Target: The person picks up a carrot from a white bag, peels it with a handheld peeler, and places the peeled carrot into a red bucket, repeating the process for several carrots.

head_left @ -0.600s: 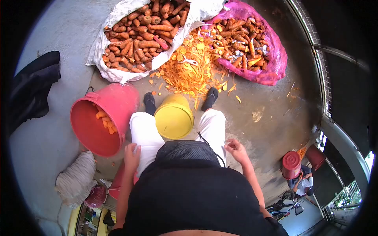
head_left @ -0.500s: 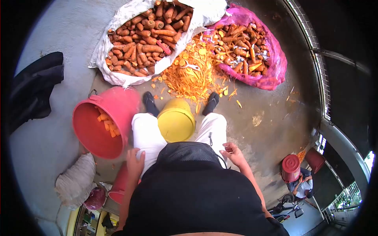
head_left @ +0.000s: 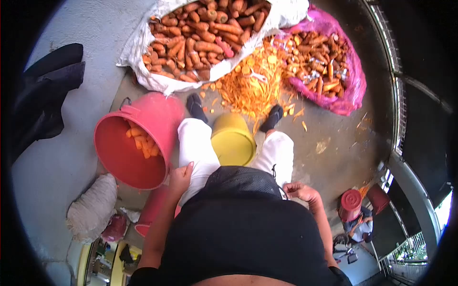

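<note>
My left hand [head_left: 181,178] is closed against the side of my white trouser leg [head_left: 195,148]; what its fingers hold, if anything, is hidden. At my other hip, my right hand [head_left: 303,191] has its fingers pinched together beside a thin white loop at the edge of my dark apron [head_left: 238,178]. Between my legs stands a yellow bucket [head_left: 234,147]. A large red bucket [head_left: 109,152] tilts toward me on the left, with peeled carrot pieces [head_left: 143,142] inside.
Ahead lie a white sack [head_left: 143,76] of unpeeled carrots [head_left: 205,38], a heap of orange peelings [head_left: 245,90] with a white-handled peeler [head_left: 258,76] on it, and a pink sack [head_left: 355,90] of carrots and scraps. Another person [head_left: 359,226] sits at right behind a red bucket [head_left: 350,205].
My view has shifted, so the sacks and buckets sit further right. My left hand has curled from looser fingers into a closed shape; my right hand has drawn in to the apron's edge.
</note>
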`<state>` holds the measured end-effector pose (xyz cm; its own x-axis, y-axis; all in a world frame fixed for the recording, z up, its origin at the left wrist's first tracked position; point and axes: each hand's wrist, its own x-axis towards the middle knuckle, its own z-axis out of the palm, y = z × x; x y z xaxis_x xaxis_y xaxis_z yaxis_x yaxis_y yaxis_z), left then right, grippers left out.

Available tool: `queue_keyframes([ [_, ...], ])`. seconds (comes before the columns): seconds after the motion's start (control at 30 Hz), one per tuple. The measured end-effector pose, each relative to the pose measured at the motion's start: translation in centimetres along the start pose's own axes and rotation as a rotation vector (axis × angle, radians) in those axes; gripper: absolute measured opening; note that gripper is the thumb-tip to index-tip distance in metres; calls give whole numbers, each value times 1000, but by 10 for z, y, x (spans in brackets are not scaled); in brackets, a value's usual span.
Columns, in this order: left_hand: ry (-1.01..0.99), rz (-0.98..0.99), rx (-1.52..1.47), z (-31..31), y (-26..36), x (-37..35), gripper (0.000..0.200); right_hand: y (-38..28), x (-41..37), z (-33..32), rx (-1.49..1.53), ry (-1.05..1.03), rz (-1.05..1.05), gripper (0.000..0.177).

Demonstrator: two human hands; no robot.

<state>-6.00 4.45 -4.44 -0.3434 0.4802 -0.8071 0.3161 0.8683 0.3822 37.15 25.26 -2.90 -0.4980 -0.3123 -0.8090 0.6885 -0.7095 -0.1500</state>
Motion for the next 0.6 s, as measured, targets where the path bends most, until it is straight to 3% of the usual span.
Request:
queue_keyframes([
  [0.07,-224,-152,-104,-25,38,-37,56,-23,-22,29,10,-74,62,5],
  [0.13,-370,-113,11,-26,37,-54,54,-25,-32,31,-61,-121,108,8],
  [0.17,-316,-77,8,-26,43,-43,52,-29,-32,27,-8,-126,106,10],
  [0.23,-225,-42,-1,-23,49,-33,48,-28,-4,2,-255,-109,120,12],
  [0.27,-140,-18,122,-9,11,-10,34,-41,13,-16,-228,-78,204,15],
  [0.3,59,129,142,-10,1,18,28,-41,43,-47,-328,-60,251,17],
  [0.33,264,277,160,-8,-3,51,22,-46,77,-78,-628,11,130,20],
  [0.37,290,157,52,-10,5,75,17,-50,116,-85,-896,448,39,28],
  [0.4,344,157,-4,-5,0,97,23,-75,145,-82,-1026,540,81,45],
  [0.47,389,280,140,8,-6,127,26,-70,222,-91,-1226,499,-78,70],
  [0.53,355,332,249,23,-8,138,31,-68,287,-87,-1354,353,-47,84],
  [0.6,371,336,295,27,-9,146,30,-86,322,-68,-1535,280,-26,81],
])
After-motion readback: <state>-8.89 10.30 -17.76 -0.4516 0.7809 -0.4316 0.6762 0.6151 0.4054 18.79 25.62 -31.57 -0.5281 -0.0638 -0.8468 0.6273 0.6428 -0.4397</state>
